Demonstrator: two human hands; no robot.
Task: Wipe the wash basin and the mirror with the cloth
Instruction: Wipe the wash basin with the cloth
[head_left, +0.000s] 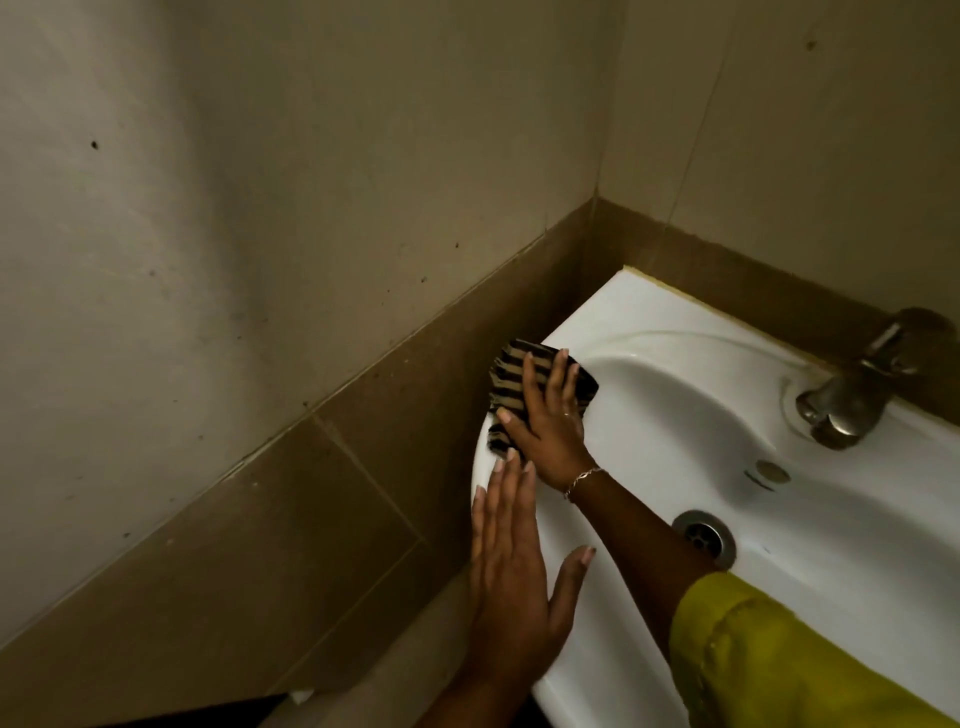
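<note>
The fingers (540, 379) of the right hand (550, 426) lie flat and spread out on top of the striped cloth (514, 384). They press down on it and do not curl around it. The cloth sits on the rim of the wash basin (675, 415), on the side far from the tap (852, 395) and close to the wall corner. Part of it hangs over the edge.

The left hand (514, 561) is open too, fingers straight, and rests on the same rim, a bit farther from the tap than the cloth. It holds nothing (it looks like it just steadies the person).

To wipe well, I think the flat hand should keep pushing down and slide the cloth along the rim, then down into the bowl toward the drain (704, 535). A loose corner could slip off the edge, so tuck it under the palm. The mirror is not in view, so that part is not done yet.
</note>
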